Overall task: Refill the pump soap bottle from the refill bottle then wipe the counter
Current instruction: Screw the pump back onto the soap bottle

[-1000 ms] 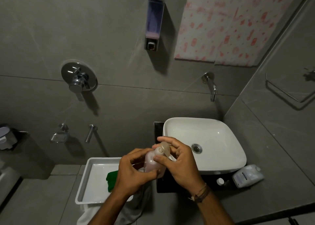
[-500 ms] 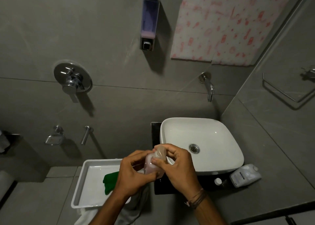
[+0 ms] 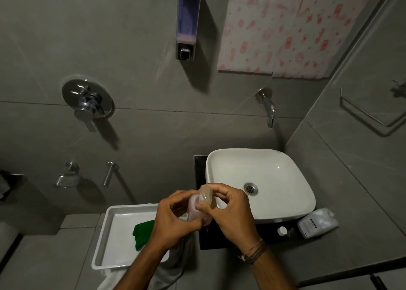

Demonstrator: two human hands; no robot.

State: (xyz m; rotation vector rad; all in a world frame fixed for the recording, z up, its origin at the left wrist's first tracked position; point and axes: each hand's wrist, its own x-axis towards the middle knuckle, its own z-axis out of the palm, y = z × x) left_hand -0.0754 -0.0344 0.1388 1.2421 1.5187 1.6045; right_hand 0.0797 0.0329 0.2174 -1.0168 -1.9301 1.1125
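left hand (image 3: 173,218) clenched round soap bottle (image 3: 195,210), lower centre | right hand (image 3: 230,210) pinched its pump top (image 3: 206,193) | refill bottle (image 3: 317,223) lower right on counter (image 3: 219,243)

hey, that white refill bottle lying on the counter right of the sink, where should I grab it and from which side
Grip the refill bottle across its broad flat body, coming down from above. It lies on its side on the dark counter, label face up, with the sink close on its left, so the top is the clearest approach. Its right end looks to have a corner spout, a poorer hold.

Glossy white ceramic basin (image 3: 274,169), chrome tap (image 3: 269,105), translucent plastic soap bottle (image 3: 195,210)
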